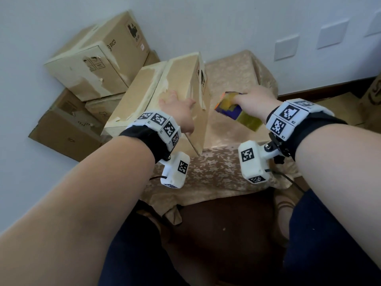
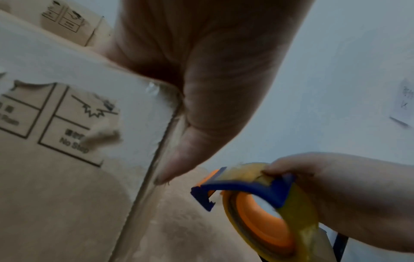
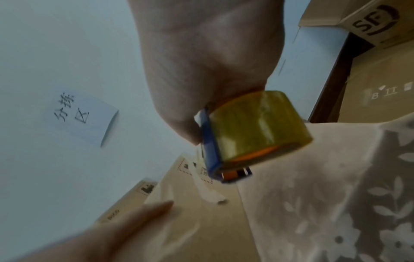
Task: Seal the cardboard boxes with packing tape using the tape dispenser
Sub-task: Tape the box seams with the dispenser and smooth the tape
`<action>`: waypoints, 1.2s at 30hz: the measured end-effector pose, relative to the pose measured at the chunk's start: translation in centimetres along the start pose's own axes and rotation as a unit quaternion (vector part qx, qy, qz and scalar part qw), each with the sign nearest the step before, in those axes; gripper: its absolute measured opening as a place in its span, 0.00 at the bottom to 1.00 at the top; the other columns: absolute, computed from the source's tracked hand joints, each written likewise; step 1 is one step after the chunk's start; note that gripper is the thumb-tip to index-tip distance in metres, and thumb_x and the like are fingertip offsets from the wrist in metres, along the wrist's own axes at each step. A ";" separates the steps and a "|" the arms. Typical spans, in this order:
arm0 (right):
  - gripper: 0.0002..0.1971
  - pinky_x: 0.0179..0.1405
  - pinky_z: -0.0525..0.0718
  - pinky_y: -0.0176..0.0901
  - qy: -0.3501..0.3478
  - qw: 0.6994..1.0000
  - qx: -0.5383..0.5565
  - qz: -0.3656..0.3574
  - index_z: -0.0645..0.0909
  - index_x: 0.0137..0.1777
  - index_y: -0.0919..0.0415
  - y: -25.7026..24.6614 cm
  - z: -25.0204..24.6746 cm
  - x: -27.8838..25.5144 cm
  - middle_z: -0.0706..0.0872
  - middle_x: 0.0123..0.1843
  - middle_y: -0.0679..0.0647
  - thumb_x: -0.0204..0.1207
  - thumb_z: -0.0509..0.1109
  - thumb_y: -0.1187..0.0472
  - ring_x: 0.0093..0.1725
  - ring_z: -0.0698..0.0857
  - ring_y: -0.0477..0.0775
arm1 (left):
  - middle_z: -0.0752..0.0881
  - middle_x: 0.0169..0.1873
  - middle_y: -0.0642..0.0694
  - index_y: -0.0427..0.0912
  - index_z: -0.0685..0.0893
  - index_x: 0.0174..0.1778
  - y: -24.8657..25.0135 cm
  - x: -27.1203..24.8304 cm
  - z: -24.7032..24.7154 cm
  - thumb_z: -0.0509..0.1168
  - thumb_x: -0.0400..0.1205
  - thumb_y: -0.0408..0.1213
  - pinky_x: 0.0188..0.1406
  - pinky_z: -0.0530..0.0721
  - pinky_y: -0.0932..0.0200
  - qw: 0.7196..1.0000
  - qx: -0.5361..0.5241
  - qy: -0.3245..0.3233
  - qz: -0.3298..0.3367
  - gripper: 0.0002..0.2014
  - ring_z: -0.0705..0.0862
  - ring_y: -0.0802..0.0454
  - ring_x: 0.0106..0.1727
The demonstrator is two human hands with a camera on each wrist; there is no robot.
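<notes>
Cardboard box [image 1: 181, 93] stands tilted on the near-left part of the cloth-covered table [image 1: 231, 162], its long axis running from near to far-left, one top edge raised. Old pale tape residue shows along its seams and corners. Printed "No Step" handling marks are visible on its near face in the left wrist view.

Tape dispenser [image 1: 228, 106], blue frame with orange core and yellowish tape roll, lies just to the right of the box, apart from it, not touching. The right hand [image 1: 254, 102] is the nearer hand to the dispenser and carries it: fingers curled round the roll and frame, thumb on the blue side. The cutter end points left toward the box's right face.

Left hand [image 1: 179, 110] lies flat on the box's top-right edge, fingers straight and spread over the upper face, thumb [image 2: 179, 159] down along the right-hand corner. It presses, nothing pinched.

Judgement: the coming move is a short leftward carry of the dispenser onto the box, likely to the top seam under the left hand; whether that seam is closed cannot be told from here.

More boxes [image 1: 99, 58] are stacked to the far left against the wall [image 1: 226, 23].
</notes>
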State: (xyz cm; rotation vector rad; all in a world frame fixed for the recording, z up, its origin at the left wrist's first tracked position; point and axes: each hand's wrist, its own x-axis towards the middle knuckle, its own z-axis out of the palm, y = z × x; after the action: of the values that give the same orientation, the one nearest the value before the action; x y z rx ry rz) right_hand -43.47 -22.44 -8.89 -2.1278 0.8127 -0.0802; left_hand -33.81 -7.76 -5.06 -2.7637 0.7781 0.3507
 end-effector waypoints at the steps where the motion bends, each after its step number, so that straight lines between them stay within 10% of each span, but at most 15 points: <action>1: 0.17 0.25 0.60 0.44 0.014 0.999 -0.032 -0.013 0.63 0.29 0.56 0.1 0.5 0.1 0.67 0.28 0.54 0.78 0.63 0.60 0.33 0.69 0.64 | 0.40 0.83 0.42 0.62 0.54 0.83 0.1 -0.1 -0.1 0.74 0.75 0.38 0.75 0.64 0.32 1.000 0.004 -0.005 -0.002 0.46 0.44 0.31 0.83; 4: 0.10 0.29 0.64 0.41 0.036 0.987 -0.158 -0.014 0.76 0.37 0.59 0.1 1.2 0.0 0.76 0.36 0.57 0.79 0.63 0.59 0.49 0.81 0.69 | 0.40 0.83 0.41 0.61 0.54 0.83 0.2 -0.2 -0.4 0.75 0.74 0.39 0.75 0.62 0.32 1.000 0.024 -0.017 -0.001 0.46 0.45 0.29 0.82; 8: 0.10 0.69 0.70 0.53 0.006 0.960 -0.279 0.027 0.78 0.61 0.56 -0.7 1.7 -0.2 0.78 0.65 0.59 0.82 0.63 0.58 0.71 0.73 0.64 | 0.42 0.83 0.41 0.60 0.57 0.82 0.5 -0.3 -0.5 0.76 0.73 0.40 0.73 0.66 0.33 0.999 0.048 -0.013 -0.001 0.45 0.50 0.28 0.81; 11: 0.04 0.45 0.77 0.49 -0.069 0.946 -0.316 -0.029 0.69 0.52 0.57 -1.2 1.8 -1.2 0.80 0.52 0.66 0.84 0.62 0.63 0.59 0.80 0.68 | 0.45 0.82 0.40 0.59 0.60 0.81 0.4 -0.2 -0.4 0.77 0.72 0.41 0.68 0.72 0.34 0.998 0.061 -0.007 -0.001 0.44 0.53 0.27 0.80; 15: 0.18 0.44 0.72 0.50 -0.078 0.953 -0.294 0.001 0.57 0.41 0.52 -1.4 1.8 -1.9 0.70 0.35 0.57 0.81 0.66 0.60 0.47 0.78 0.62 | 0.48 0.81 0.40 0.58 0.61 0.81 0.3 0.0 -0.3 0.77 0.72 0.40 0.67 0.73 0.33 0.998 0.057 -0.009 0.004 0.44 0.54 0.27 0.80; 18: 0.06 0.49 0.76 0.49 -0.048 0.965 -0.257 -0.009 0.78 0.55 0.56 -1.6 1.9 -1.4 0.84 0.53 0.61 0.81 0.65 0.57 0.59 0.82 0.64 | 0.46 0.82 0.39 0.60 0.56 0.83 0.0 -0.1 -0.6 0.75 0.74 0.46 0.70 0.70 0.34 0.998 0.049 -0.027 0.016 0.45 0.54 0.27 0.80; 22: 0.23 0.57 0.74 0.42 -0.010 0.989 -0.127 -0.069 0.77 0.73 0.55 -2.9 1.9 -1.1 0.83 0.67 0.56 0.78 0.68 0.56 0.65 0.80 0.59 | 0.56 0.82 0.40 0.57 0.52 0.84 -1.9 -0.6 -1.6 0.65 0.80 0.53 0.69 0.72 0.47 0.995 -0.061 -0.011 0.081 0.39 0.69 0.36 0.75; 28: 0.28 0.58 0.70 0.35 -0.031 0.980 -0.088 -0.178 0.74 0.75 0.50 -7.0 3.0 -2.2 0.78 0.73 0.51 0.75 0.66 0.69 0.69 0.76 0.51 | 0.80 0.70 0.47 0.44 0.79 0.71 -6.6 -2.7 -2.2 0.59 0.84 0.34 0.56 0.70 0.69 0.946 -0.298 0.042 0.117 0.18 0.77 0.51 0.69; 31: 0.32 0.69 0.75 0.44 -0.037 0.964 -0.150 -0.218 0.72 0.76 0.45 -8.1 4.1 -2.3 0.73 0.78 0.52 0.74 0.64 0.72 0.74 0.73 0.54 | 0.77 0.71 0.54 0.50 0.77 0.74 -9.4 -3.3 -1.4 0.62 0.80 0.31 0.62 0.68 0.70 0.955 -0.261 0.028 0.137 0.25 0.75 0.57 0.70; 34: 0.33 0.47 0.79 0.34 -0.054 0.946 -0.226 -0.228 0.68 0.78 0.41 -8.8 4.7 -2.4 0.70 0.80 0.52 0.76 0.66 0.67 0.59 0.78 0.50 | 0.71 0.77 0.56 0.54 0.69 0.79 -11.2 -3.0 0.1 0.69 0.74 0.32 0.69 0.72 0.63 0.972 -0.163 0.026 0.169 0.35 0.74 0.56 0.73; 36: 0.34 0.51 0.80 0.36 -0.062 0.931 -0.280 -0.224 0.66 0.79 0.39 -9.0 5.0 -2.4 0.70 0.80 0.50 0.74 0.69 0.64 0.62 0.79 0.52 | 0.72 0.76 0.54 0.54 0.65 0.81 -11.3 -2.6 1.0 0.73 0.73 0.35 0.71 0.73 0.57 0.975 -0.102 0.067 0.186 0.40 0.75 0.52 0.72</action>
State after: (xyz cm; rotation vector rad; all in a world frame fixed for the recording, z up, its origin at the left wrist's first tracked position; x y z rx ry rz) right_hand -39.00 -13.67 -5.04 -2.7976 0.2693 0.0560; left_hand -30.03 3.10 -3.28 -2.8414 1.3735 0.3313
